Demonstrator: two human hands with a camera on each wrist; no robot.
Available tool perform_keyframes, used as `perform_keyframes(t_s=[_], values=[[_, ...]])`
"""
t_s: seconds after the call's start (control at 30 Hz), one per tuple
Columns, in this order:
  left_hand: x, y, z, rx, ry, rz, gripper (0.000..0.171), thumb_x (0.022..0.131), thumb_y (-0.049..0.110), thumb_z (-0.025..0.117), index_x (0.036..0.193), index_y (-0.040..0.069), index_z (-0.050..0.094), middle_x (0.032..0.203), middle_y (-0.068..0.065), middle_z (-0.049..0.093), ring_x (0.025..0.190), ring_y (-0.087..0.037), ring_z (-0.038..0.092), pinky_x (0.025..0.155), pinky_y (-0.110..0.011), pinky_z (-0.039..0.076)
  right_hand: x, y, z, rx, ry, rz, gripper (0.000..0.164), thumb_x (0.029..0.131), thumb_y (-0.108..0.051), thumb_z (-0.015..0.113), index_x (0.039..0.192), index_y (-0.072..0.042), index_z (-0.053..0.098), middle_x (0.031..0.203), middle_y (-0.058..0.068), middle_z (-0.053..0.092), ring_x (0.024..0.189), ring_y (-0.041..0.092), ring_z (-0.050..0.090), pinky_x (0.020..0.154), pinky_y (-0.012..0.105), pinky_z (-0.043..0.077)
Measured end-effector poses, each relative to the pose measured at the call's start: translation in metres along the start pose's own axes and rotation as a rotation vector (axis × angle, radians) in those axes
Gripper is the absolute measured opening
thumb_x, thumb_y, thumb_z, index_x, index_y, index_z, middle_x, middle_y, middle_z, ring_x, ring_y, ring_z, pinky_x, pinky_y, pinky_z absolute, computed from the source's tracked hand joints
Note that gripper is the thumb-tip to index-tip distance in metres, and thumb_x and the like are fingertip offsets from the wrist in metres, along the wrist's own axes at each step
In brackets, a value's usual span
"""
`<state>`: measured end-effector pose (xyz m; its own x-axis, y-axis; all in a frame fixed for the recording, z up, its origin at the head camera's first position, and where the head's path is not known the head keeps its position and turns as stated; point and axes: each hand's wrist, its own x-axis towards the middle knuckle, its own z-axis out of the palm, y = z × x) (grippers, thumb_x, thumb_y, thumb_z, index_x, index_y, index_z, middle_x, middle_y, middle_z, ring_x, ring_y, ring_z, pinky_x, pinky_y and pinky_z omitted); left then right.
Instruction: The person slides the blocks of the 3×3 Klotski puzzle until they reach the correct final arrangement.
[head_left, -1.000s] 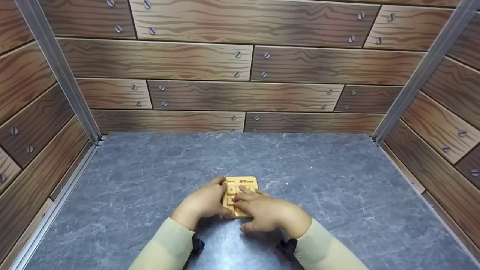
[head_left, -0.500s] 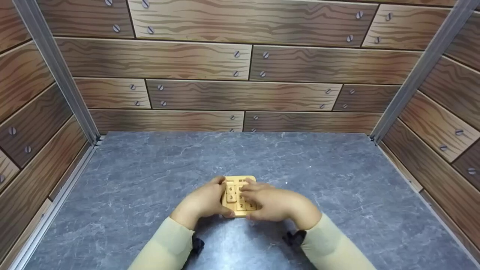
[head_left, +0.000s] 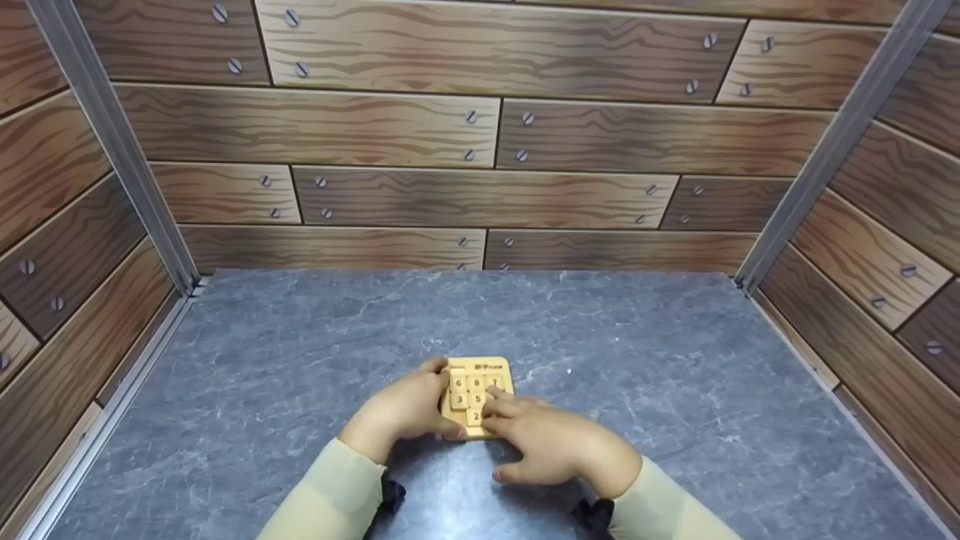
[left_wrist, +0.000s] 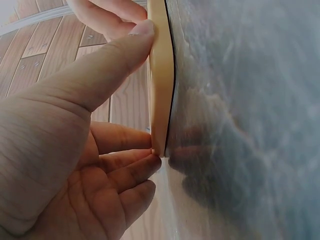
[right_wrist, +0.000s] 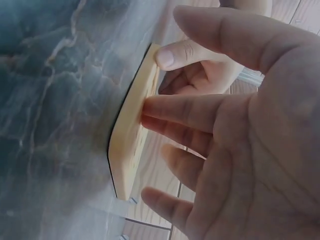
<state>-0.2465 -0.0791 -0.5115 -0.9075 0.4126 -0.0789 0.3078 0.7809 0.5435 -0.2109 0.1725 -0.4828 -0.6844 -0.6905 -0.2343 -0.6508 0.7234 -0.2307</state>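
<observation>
The number sliding puzzle lies flat on the grey, marble-patterned worktop, near the person and between both hands. The left hand grips it at its left side: the thumb is set at the near-left corner, the other fingers bent against the far-left edge. This hold appears intended to keep the puzzle from shifting while its face is worked, leaving most of the top exposed.

The right hand is not gripping. Its fingers reach out loosely; in the right wrist view two fingertips touch the puzzle's face, while the thumb and the remaining fingers stand off it. Such light contact seems suited to pushing a tile along rather than lifting it.

Legible tiles: tile 6, tile 8 and tile 7 in the far row; tile 3 and tile 5 in the middle; tile 2 in the near row. The right fingers obstruct the lower right area; what lies under them cannot be told. The left thumb partly covers the near-left corner.

Wood-patterned panels enclose the worktop, with metal posts at the back corners, well apart from both hands.
</observation>
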Motion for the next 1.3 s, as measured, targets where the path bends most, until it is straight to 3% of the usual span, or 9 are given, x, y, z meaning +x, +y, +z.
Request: perform_keyframes(t_s=[0.23,0.5,0.73,0.8,0.9,1.03,1.2,1.3], values=[[-0.002,0.0,0.0,0.004,0.007,-0.001,0.101,0.084,0.038,0.101,0.161,-0.009,0.055,0.18,-0.025,0.042,0.16,-0.05,0.051,0.135,-0.062,0.043,0.003,0.001,0.006,0.017,-0.009,0.006,0.088,0.1,-0.06,0.075,0.172,-0.016,0.049,0.188,0.002,0.033,0.178,0.031,0.023,0.144,0.062,0.024],[-0.002,0.003,0.004,0.004,0.014,0.036,0.099,0.081,0.035,0.102,0.155,-0.013,0.059,0.175,-0.029,0.046,0.156,-0.051,0.054,0.133,-0.061,0.046,0.004,-0.002,0.014,0.008,-0.004,-0.057,0.09,0.101,-0.057,0.075,0.174,-0.013,0.045,0.186,0.002,0.036,0.179,0.032,0.017,0.145,0.062,0.021],[-0.001,0.002,0.001,-0.003,0.023,0.021,0.099,0.081,0.036,0.102,0.156,-0.011,0.059,0.177,-0.027,0.045,0.158,-0.051,0.053,0.134,-0.061,0.045,0.005,-0.001,0.012,0.028,-0.03,-0.064,0.093,0.103,-0.057,0.073,0.178,-0.015,0.037,0.19,0.0,0.027,0.18,0.03,0.012,0.146,0.063,0.014],[-0.001,0.002,0.001,-0.012,0.019,0.01,0.1,0.081,0.036,0.103,0.157,-0.011,0.058,0.178,-0.027,0.044,0.159,-0.05,0.052,0.135,-0.062,0.044,0.0,-0.001,0.006,0.048,-0.048,-0.026,0.094,0.104,-0.057,0.074,0.179,-0.017,0.035,0.192,0.001,0.021,0.18,0.033,0.015,0.145,0.063,0.017],[-0.003,0.002,0.001,-0.03,0.008,-0.006,0.102,0.081,0.037,0.102,0.16,-0.01,0.056,0.18,-0.026,0.041,0.16,-0.051,0.05,0.136,-0.062,0.043,-0.01,-0.002,-0.005,0.081,-0.058,0.077,0.094,0.102,-0.056,0.075,0.179,-0.017,0.036,0.192,0.004,0.017,0.174,0.04,0.03,0.141,0.066,0.029],[-0.002,0.003,-0.001,-0.046,0.01,-0.013,0.103,0.081,0.036,0.103,0.161,-0.01,0.055,0.181,-0.026,0.039,0.161,-0.05,0.048,0.137,-0.061,0.041,-0.019,-0.001,-0.02,0.095,-0.056,0.192,0.09,0.1,-0.051,0.079,0.173,-0.01,0.046,0.188,0.01,0.03,0.165,0.044,0.047,0.137,0.064,0.04],[-0.002,0.004,-0.001,-0.047,0.001,-0.031,0.102,0.081,0.035,0.103,0.16,-0.008,0.056,0.182,-0.025,0.038,0.163,-0.049,0.047,0.137,-0.061,0.04,-0.022,0.004,-0.025,0.099,-0.125,0.199,0.082,0.1,-0.05,0.08,0.165,-0.006,0.057,0.181,0.009,0.044,0.158,0.036,0.056,0.134,0.056,0.047],[-0.002,0.004,-0.001,-0.039,0.0,-0.032,0.101,0.081,0.036,0.103,0.16,-0.008,0.057,0.181,-0.025,0.038,0.162,-0.05,0.048,0.137,-0.062,0.041,-0.019,0.006,-0.023,0.095,-0.132,0.18,0.081,0.1,-0.051,0.079,0.166,-0.008,0.058,0.18,0.007,0.045,0.158,0.035,0.056,0.134,0.056,0.047]])
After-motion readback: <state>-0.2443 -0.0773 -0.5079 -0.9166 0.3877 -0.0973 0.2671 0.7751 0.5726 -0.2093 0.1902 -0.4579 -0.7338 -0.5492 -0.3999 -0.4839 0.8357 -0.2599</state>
